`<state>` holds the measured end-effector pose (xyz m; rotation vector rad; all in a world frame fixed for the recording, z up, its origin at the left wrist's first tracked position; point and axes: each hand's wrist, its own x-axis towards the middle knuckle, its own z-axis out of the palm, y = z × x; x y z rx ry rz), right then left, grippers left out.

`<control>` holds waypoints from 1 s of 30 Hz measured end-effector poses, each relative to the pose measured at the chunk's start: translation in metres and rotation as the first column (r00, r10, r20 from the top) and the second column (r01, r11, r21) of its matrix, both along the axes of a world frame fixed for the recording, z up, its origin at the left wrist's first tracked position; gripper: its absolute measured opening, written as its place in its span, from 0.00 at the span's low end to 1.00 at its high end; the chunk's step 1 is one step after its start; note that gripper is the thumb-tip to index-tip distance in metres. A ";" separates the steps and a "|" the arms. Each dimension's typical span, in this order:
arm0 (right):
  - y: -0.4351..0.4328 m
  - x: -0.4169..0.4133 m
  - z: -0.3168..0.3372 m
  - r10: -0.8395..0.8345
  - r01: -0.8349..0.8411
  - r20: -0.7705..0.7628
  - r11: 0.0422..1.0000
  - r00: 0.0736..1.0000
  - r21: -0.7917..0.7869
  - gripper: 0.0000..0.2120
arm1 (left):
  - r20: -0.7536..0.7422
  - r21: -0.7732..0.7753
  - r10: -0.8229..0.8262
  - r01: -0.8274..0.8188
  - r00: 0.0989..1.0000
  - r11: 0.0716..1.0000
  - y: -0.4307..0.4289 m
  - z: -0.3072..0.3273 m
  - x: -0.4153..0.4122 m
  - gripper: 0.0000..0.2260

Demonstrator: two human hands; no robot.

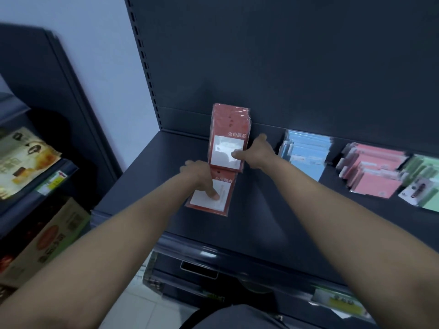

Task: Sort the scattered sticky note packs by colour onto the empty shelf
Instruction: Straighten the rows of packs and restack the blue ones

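While the left hand [199, 176] holds a flat red plastic-wrapped sticky note pack [210, 201] lying on the dark grey metal shelf [154, 176], its thumb presses on the pack's white window. Its other fingers [190, 166] curl round the pack's far edge, though how far under they reach I cannot tell. The right hand [257, 153] grasps a stack of red sticky note packs [229, 124] from the right side. Its thumb lies on the front pack's white window, and the remaining fingers [261, 138] are stretched back along the stack's edge. That stack leans tilted against the shelf's back panel, with its lower end overlapping the flat pack. Further right on the same shelf lie separate groups of light blue packs [306, 155], pink packs [373, 172] and green packs [425, 181].
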<state>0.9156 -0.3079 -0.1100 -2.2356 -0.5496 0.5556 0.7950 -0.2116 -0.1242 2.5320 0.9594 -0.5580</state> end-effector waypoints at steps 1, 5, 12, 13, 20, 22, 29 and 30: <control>0.001 0.001 0.000 0.000 0.000 -0.012 1.000 1.000 0.011 0.39 | -0.005 -0.001 0.004 -0.004 1.000 1.000 0.001 -0.002 0.001 0.34; 0.002 0.005 -0.002 -0.016 0.016 -0.017 1.000 1.000 0.009 0.34 | 0.009 -0.060 0.006 -0.005 1.000 0.998 0.002 -0.001 0.002 0.29; 0.011 0.016 -0.011 -0.030 0.035 -0.086 0.997 0.996 0.063 0.30 | 0.034 -0.164 0.069 -0.063 0.997 0.985 0.006 0.000 0.003 0.36; 0.014 0.018 -0.012 -0.029 0.036 -0.099 0.997 0.995 0.067 0.27 | 0.035 -0.194 0.064 -0.056 0.997 0.979 0.007 0.000 0.002 0.33; 0.029 0.028 -0.017 -0.078 0.091 -0.130 0.991 0.988 0.094 0.11 | -0.017 -0.315 0.098 -0.098 0.995 0.944 0.036 0.008 -0.014 0.09; 0.029 0.030 -0.016 -0.056 0.074 -0.162 0.992 0.985 0.105 0.08 | 0.038 -0.393 0.100 -0.078 0.994 0.916 0.043 0.016 -0.019 0.08; 0.018 0.030 -0.005 0.010 0.132 -0.430 0.945 0.903 0.299 0.11 | 0.406 -0.480 0.273 -0.050 0.872 0.876 0.053 0.017 0.007 0.13; 0.016 0.030 -0.003 0.035 0.128 -0.453 0.938 0.891 0.323 0.15 | 0.446 -0.469 0.289 -0.054 0.847 0.882 0.055 0.015 0.013 0.13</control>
